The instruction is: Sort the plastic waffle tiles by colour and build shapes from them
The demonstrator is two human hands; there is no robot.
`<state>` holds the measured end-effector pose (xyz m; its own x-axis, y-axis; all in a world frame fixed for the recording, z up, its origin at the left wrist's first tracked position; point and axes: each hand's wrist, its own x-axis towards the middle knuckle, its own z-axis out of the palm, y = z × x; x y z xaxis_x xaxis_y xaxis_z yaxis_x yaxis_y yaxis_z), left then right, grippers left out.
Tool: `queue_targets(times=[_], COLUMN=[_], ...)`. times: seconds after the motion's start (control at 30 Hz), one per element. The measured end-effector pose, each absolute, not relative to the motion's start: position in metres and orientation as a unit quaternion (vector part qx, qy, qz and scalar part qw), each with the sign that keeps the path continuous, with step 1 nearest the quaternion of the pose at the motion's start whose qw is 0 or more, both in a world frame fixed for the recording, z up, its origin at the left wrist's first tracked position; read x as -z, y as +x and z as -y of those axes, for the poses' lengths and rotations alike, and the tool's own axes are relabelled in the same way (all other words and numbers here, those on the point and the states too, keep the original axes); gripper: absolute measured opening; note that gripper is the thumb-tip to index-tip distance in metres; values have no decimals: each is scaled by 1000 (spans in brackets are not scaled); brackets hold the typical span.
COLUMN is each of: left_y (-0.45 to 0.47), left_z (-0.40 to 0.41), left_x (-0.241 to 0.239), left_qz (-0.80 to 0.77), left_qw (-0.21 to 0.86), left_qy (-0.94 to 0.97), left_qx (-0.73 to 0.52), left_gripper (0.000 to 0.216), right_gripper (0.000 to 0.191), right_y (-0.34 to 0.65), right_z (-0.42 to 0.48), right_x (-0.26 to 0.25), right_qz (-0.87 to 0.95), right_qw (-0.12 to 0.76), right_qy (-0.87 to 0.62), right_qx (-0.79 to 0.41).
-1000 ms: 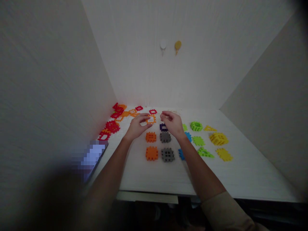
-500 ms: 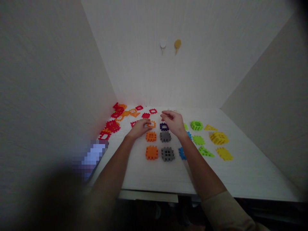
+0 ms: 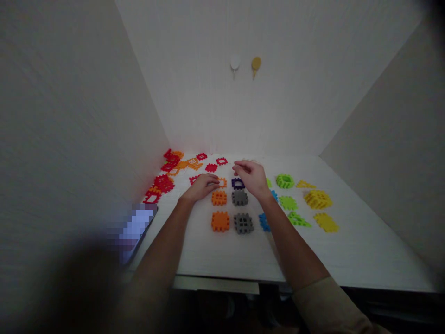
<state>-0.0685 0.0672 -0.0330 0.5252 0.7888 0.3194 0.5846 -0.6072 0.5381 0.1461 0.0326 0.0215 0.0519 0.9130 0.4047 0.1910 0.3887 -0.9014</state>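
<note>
My left hand [image 3: 204,186] rests over the left side of an orange square frame piece [image 3: 223,183], fingers stretched out and lying at its edge. My right hand [image 3: 253,177] hovers beside a dark purple square frame piece [image 3: 238,183], fingers partly bent and pointing left, with nothing visible in them. Nearer to me lie an orange window piece [image 3: 219,198], a solid orange square [image 3: 220,221], a grey square [image 3: 239,198] and a grey window piece [image 3: 243,223]. Blue pieces [image 3: 264,222] are partly hidden by my right forearm.
Red and orange pieces [image 3: 164,183] are heaped along the left wall. A phone [image 3: 137,232] lies at the left table edge. Green pieces [image 3: 288,202] and stacked yellow pieces [image 3: 317,199] lie at right. Two hooks [image 3: 256,63] are on the back wall.
My left fingers have loosened from around the orange frame piece and now lie flatter at its edge. My right hand has stayed nearly still. The view has shifted slightly.
</note>
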Motion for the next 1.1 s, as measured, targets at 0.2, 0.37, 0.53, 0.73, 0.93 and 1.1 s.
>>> queue_targets(times=[0.2,0.37,0.53,0.73,0.93,1.1], left_y=[-67,-79,-112,-146,-160,-161], left_z=[-58,-57,-93,-138,-153,-154], left_x=[28,14,1,3,6,4], left_qz=[-418,-503,-614,-729,-744,-734], left_qw=[188,155,93,25,43,54], left_qy=[834,736,693,658,658,671], left_qx=[-308,-426,-367,-187,-103,-88], left_gripper=[26,32,31,35,37,37], right_gripper=[32,33,32,29,29,27], right_y=[146,145,145,145,145,143], right_z=[-32,-30,-25,-23,-23,-19], right_x=[-18,-19,-24,-27,-27,-29], right_qz=[615,620,632,651,662,675], right_qw=[560,554,549,545,546,534], right_qy=[-454,-461,-465,-458,-455,-455], right_qx=[-319,-311,-287,-262,-239,-227])
